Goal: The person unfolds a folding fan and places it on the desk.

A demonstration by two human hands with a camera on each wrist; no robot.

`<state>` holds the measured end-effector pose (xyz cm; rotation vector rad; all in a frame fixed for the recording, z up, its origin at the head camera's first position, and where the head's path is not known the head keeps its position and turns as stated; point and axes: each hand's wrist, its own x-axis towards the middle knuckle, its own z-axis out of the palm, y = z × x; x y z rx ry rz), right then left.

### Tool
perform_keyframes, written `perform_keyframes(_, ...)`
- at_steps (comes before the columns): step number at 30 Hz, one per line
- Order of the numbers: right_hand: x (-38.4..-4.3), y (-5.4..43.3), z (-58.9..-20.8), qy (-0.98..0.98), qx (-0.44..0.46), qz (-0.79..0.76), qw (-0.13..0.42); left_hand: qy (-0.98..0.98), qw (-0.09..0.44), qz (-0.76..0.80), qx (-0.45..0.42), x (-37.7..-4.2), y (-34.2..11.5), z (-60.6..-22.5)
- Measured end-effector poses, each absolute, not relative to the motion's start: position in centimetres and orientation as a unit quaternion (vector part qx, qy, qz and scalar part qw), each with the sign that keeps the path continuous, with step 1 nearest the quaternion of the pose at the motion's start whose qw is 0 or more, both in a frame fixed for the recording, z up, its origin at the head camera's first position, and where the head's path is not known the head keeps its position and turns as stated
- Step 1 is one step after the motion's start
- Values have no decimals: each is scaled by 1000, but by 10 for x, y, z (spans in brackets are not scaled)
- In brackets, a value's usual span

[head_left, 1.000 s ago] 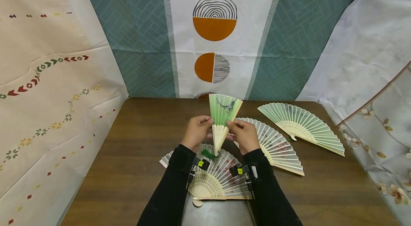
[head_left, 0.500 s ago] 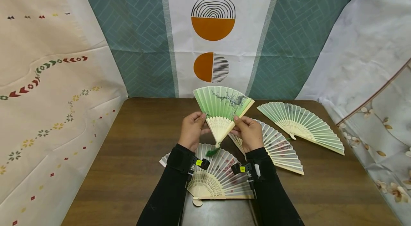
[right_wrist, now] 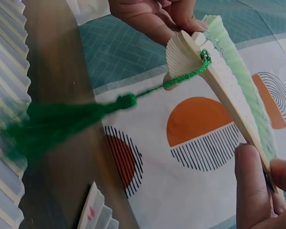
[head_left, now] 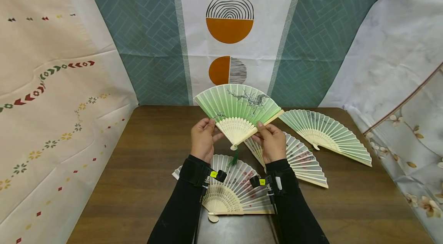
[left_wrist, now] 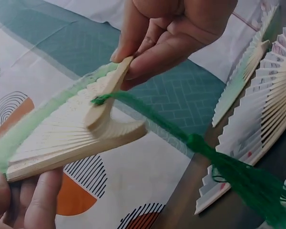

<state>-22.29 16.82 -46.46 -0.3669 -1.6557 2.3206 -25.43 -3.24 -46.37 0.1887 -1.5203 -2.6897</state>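
Both hands hold a light green folding fan (head_left: 238, 101) spread above the table, with a dark branch drawn on its leaf. My left hand (head_left: 202, 142) pinches its left outer rib, thumb in front. On the other side, my right hand (head_left: 273, 146) pinches the right outer rib. A green tassel (head_left: 234, 158) hangs from the pivot end; the left wrist view shows its cord looped through the ribs (left_wrist: 62, 136). In the right wrist view the tassel (right_wrist: 62, 121) looks blurred. Below the hands lies a white floral fan (head_left: 238, 186), spread out and partly covered by the forearms.
Another white floral fan (head_left: 304, 159) lies spread on the brown table (head_left: 145, 167), right of the right hand. Behind it, further right, is a pale green spread fan (head_left: 327, 132). A grey surface (head_left: 235, 230) shows at the front edge. Patterned cloths (head_left: 152, 44) hang behind.
The green fan has gone from a narrow wedge to a wide spread as the hands moved apart. It has also risen slightly, and its tassel now hangs straighter.
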Motion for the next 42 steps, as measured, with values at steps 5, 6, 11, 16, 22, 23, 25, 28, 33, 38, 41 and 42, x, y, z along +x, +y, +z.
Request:
perform_keyframes(5, -223, 168, -465, -546, -124, 816, 144, -460, 42, -884, 68, -255, -32, -462)
perform_keyframes(6, -223, 168, -465, -539, -123, 820, 147, -454, 45, -887, 68, -255, -32, -462)
perform_keyframes(11, -224, 167, -466, -508, -126, 837, 160, -423, 58, -901, 70, -254, -30, -462)
perform_keyframes(16, -226, 166, -467, -480, -140, 848, 175, -389, 76, -915, 78, -254, -26, -464)
perform_keyframes(22, -226, 166, -467, -443, -158, 865, 176, -356, 97, -925, 92, -253, -20, -464)
perform_keyframes(23, -225, 165, -467, -436, -163, 867, 177, -350, 101, -926, 98, -253, -20, -464)
perform_keyframes(25, -225, 163, -467, -422, -167, 872, 182, -338, 112, -929, 105, -252, -17, -464)
perform_keyframes(28, -225, 159, -467, -399, -170, 879, 198, -325, 130, -930, 113, -251, -15, -464)
perform_keyframes(33, -225, 151, -465, -361, -167, 892, 213, -315, 151, -930, 119, -249, -11, -464)
perform_keyframes(38, -223, 147, -464, -351, -172, 895, 217, -306, 152, -931, 128, -245, -9, -464)
perform_keyframes(41, -223, 145, -464, -354, -177, 892, 217, -306, 159, -931, 121, -244, -9, -465)
perform_keyframes(42, -223, 144, -464, -355, -177, 892, 217, -306, 162, -930, 119, -244, -10, -465)
